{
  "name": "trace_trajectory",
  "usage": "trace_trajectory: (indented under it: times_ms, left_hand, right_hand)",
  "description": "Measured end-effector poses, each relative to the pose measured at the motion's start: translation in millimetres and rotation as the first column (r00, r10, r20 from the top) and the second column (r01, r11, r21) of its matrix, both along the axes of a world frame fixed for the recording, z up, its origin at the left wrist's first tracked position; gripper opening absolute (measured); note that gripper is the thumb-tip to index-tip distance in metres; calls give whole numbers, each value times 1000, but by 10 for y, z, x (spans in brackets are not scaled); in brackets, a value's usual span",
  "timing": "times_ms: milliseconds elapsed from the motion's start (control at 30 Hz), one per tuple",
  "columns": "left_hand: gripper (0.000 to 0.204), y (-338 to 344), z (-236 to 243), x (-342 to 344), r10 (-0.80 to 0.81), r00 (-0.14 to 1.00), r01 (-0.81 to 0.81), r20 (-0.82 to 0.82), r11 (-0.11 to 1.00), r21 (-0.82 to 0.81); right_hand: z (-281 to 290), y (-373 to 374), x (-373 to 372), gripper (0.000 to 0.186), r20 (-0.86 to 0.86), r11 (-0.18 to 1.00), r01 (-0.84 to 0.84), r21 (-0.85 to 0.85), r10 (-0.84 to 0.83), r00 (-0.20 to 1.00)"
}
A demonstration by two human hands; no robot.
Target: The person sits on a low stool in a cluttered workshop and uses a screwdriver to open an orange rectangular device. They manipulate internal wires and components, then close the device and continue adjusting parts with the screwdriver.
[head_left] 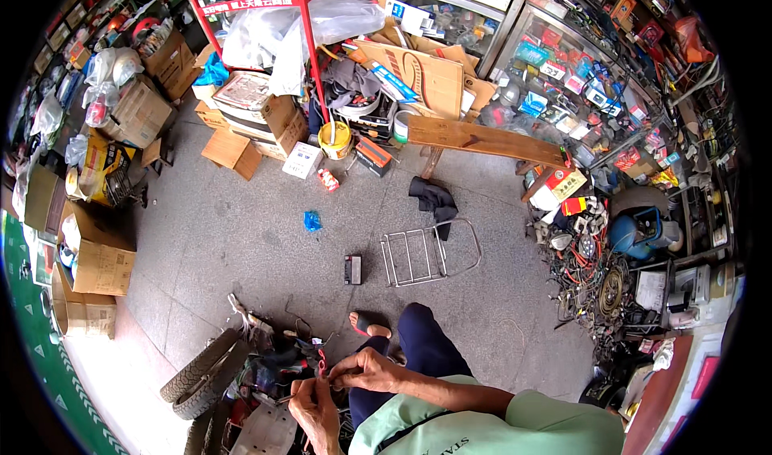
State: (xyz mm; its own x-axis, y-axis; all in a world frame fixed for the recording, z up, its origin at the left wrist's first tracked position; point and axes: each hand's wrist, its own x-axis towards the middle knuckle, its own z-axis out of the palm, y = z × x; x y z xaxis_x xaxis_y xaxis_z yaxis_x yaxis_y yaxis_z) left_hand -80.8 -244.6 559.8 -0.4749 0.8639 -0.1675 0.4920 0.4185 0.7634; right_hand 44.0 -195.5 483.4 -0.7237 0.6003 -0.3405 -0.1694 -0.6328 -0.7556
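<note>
both hands meet at 6 o'clock over a stripped scooter (257,383). the left hand (315,411) and right hand (366,369) each pinch a thin red wire (322,364), fingers closed on it and held close together, which keeps the short ends steady. a tyre (201,372) lies at 7 o'clock; a small black battery (352,269) and a metal rack (426,254) lie on the floor toward 12 o'clock, well apart.

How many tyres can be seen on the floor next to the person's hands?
2: both black tyres lie side by side at the lower left, one farther out and one nearer the hands. Parts of the dismantled vehicle may hide more.
</note>
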Motion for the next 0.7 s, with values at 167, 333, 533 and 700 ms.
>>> trace_trajectory:
  times_ms: [167,333,533,700]
  left_hand:
    - [19,220,-122,-243,7,994,-6,105,1000,-6]
    - [19,519,-159,-364,23,990,-30,141,999,42]
    - [23,794,-270,-610,194,970,-189,149,981,-49]
    - [21,1052,-393,-661,372,924,-375,88,927,21]
  right_hand:
    - [111,419,-164,19,153,992,-124,-4,123,981]
    - [-3,753,-252,18,214,974,-181,135,149,965]
    - [156,1265,-486,19,433,853,-395,341,230,872]
    - [-147,1741,-672,19,521,672,-634,382,410,749]
